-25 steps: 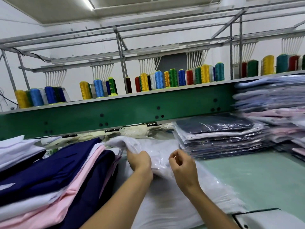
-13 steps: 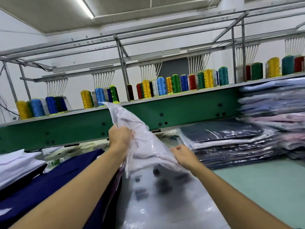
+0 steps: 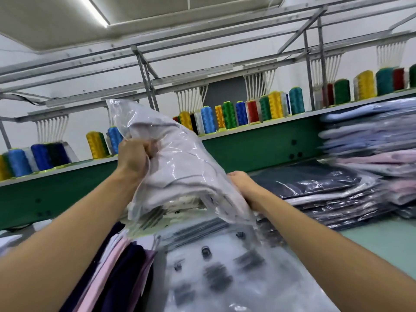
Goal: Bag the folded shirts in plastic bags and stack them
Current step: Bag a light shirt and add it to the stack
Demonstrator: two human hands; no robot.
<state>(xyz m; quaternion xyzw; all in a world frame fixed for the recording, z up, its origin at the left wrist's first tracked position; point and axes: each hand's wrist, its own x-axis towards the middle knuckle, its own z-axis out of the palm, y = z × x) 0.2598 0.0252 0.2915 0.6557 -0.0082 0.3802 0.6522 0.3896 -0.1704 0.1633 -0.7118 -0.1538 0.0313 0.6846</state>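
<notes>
A folded white shirt inside a clear plastic bag [image 3: 180, 167] is held up in the air, tilted, over the table. My left hand [image 3: 132, 157] grips the bag's upper left part in a fist. My right hand [image 3: 242, 184] grips its lower right edge, fingers partly hidden behind the bag. Below it lies a pile of empty clear bags with black print [image 3: 225, 266]. Unbagged folded shirts [image 3: 121, 262] in navy, pink and white lie stacked at the lower left. A stack of bagged dark shirts [image 3: 319, 190] lies to the right.
A taller stack of bagged light blue and pink shirts [image 3: 371, 140] stands at the far right. Behind runs a green machine beam [image 3: 247, 149] with a shelf of coloured thread cones [image 3: 236, 113]. The pale green table [image 3: 382, 239] shows at the right.
Both hands have lifted the bagged white shirt from the table up in front of me. The head view has tilted upward.
</notes>
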